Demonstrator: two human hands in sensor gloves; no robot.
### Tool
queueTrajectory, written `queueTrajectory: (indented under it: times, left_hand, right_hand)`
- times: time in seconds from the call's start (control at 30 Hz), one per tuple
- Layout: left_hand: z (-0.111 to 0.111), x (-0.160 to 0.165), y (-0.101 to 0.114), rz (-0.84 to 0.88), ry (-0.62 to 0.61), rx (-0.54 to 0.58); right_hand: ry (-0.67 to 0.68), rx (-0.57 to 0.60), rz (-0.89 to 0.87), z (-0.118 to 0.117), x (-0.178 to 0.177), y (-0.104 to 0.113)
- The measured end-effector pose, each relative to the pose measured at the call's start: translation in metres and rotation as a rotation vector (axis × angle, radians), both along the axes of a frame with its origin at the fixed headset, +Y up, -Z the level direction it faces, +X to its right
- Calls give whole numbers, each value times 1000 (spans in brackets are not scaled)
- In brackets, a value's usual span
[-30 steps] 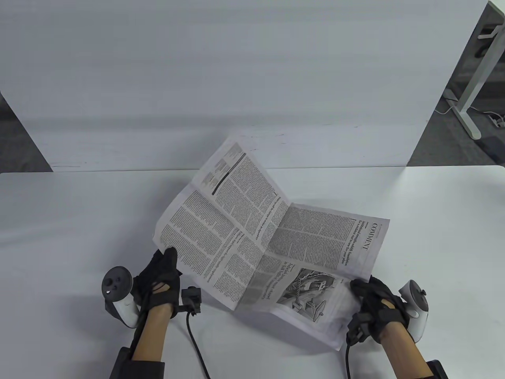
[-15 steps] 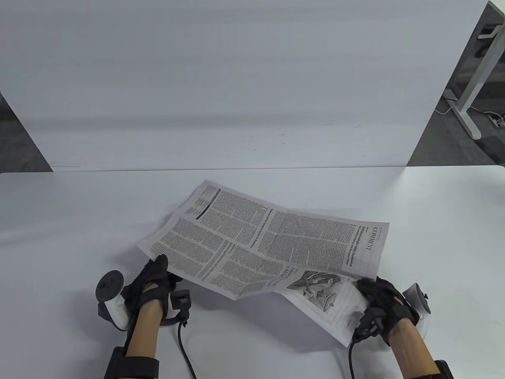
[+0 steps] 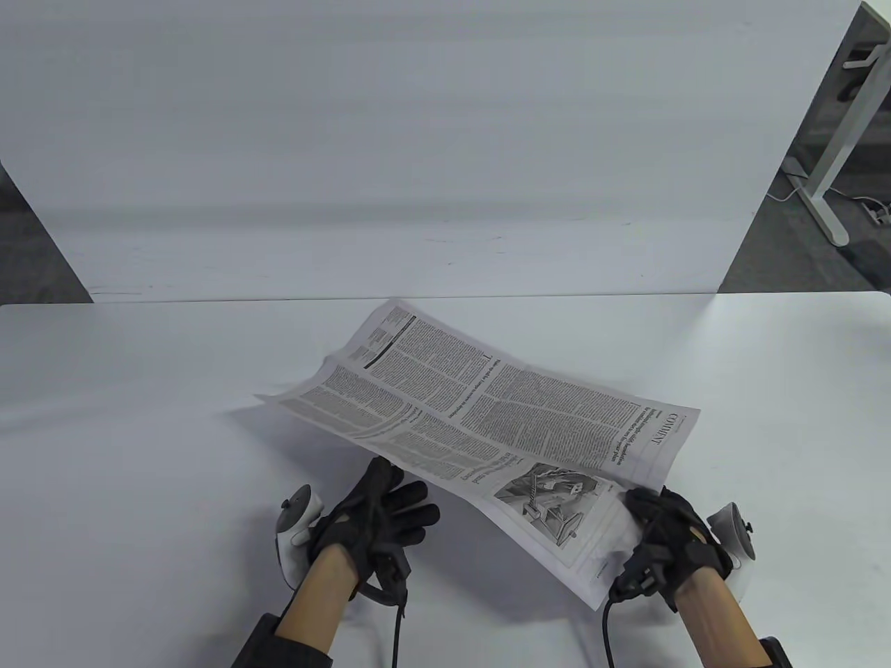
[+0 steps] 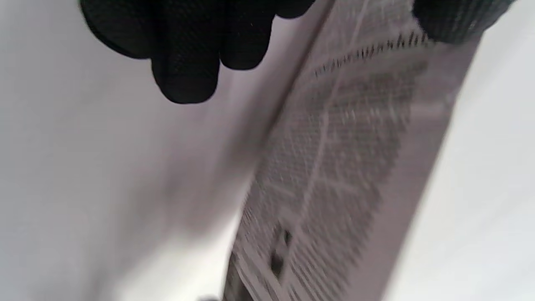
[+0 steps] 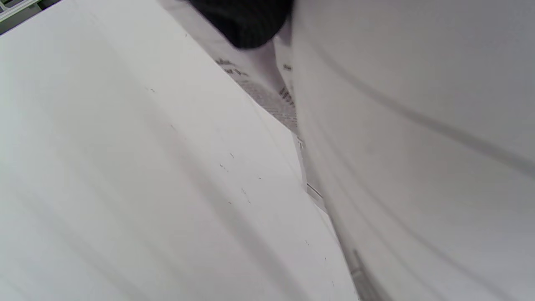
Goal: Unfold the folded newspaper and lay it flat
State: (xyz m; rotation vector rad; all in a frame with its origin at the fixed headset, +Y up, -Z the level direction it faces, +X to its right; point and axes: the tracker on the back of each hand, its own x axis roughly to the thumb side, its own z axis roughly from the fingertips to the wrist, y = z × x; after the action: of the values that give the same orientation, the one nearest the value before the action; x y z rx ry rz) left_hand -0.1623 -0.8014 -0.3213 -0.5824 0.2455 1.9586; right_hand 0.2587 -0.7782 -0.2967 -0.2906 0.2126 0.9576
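Fingers spread and palm down, the left hand point(image 3: 376, 522) hovers just short of the newspaper's point(image 3: 487, 424) near edge, gripping nothing — in the left wrist view its gloved fingertips point(image 4: 186, 79) hang over bare table point(image 3: 139, 431) beside the blurred print. To the right of that free hand the sheet is opened out into one broad spread, printed side up, its creases still showing as soft ridges; it slopes across the middle of the table rather than lying on it, the left part floating with a shadow underneath. At the far right the right hand point(image 3: 661, 539) pinches the near right corner beside the illustration, holding that corner off the surface; the right wrist view shows only a dark fingertip point(image 5: 246, 25) against paper, too blurred to tell more. By my reading the unfolding itself looks done. What is left is the laying — lowering the sheet away from the pinch, letting go, and probably smoothing the ridges flat.
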Motion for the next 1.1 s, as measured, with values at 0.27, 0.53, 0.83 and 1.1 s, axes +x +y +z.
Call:
queueTrajectory:
  times: [0.27,0.53,0.83,1.1]
  left_hand:
    - [7,15,12,59,34,57]
    - [4,5,2,-53,85,26]
    - [-3,-13,14,-338,131,111]
    - [-11,-32,20,-464,146,147]
  right_hand:
    - [29,20,37,2,-9,3]
    - [99,23,53,4,-23,4]
    - [97,-23,155,5,-16,5]
    - [-260,-81,490,12,43,23]
